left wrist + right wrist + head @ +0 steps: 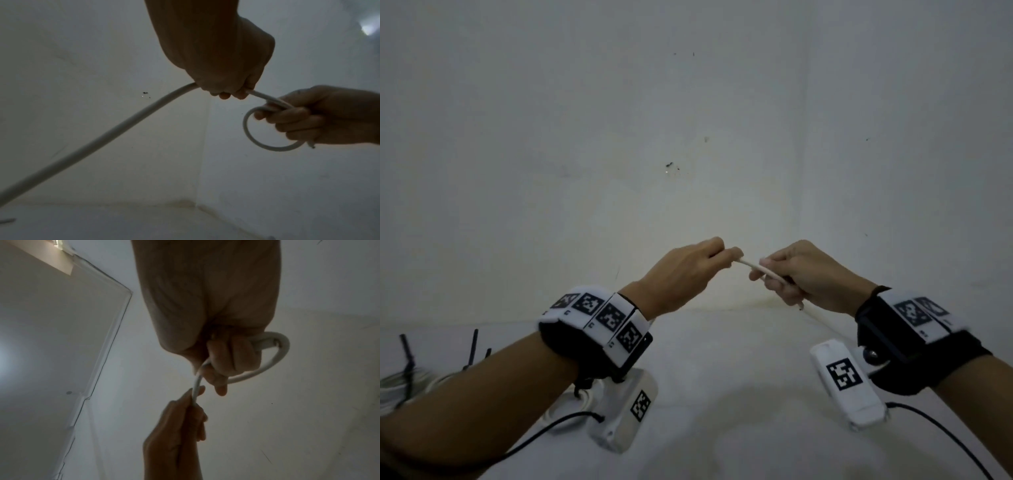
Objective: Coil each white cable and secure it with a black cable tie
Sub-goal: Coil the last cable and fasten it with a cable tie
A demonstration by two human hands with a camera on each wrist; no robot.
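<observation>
A white cable [751,265] stretches between my two hands, held up in front of the wall. My left hand [709,260] grips it with curled fingers; the long free part [102,134] trails down to the lower left in the left wrist view. My right hand [784,274] grips the cable's end, where one small loop [265,144] hangs under the fingers. The right wrist view shows that loop [275,356] curving round the right fingers [232,353] and the left hand [185,415] below. The cut tip [800,306] sticks out beneath the right hand.
Black cable ties [472,349] stand up from coiled white cables [410,383] at the far left of the white table [722,377]. Another white cable [571,404] lies under my left wrist. The white wall [688,120] stands close behind.
</observation>
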